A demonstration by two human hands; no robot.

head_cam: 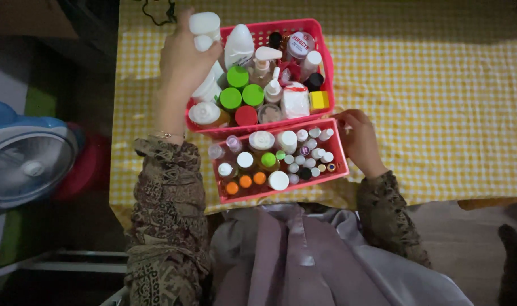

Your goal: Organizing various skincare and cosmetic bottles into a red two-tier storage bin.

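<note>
— What's the left hand (pixel 182 65) doing?
— It's clenched around a white plastic bottle (pixel 204 29), lifted above the left rim of the larger pink basket (pixel 321 39). Just right of that grip stand more white bottles, green-capped bottles (pixel 237 76) and a pump dispenser (pixel 264 59).
— And the right hand (pixel 357 136)?
— Its fingers pinch the right end of the smaller pink basket (pixel 340 148), which touches the larger one on the yellow checked tablecloth (pixel 440 85). Left of those fingers sit rows of small vials and orange-capped bottles (pixel 245 181).
— How far along?
— I'd judge nearly sorted: both baskets look full, one bottle is out.
— Anything unclear?
— The held bottle's lower half is hidden behind the fingers; the vials are too small to tell apart.
</note>
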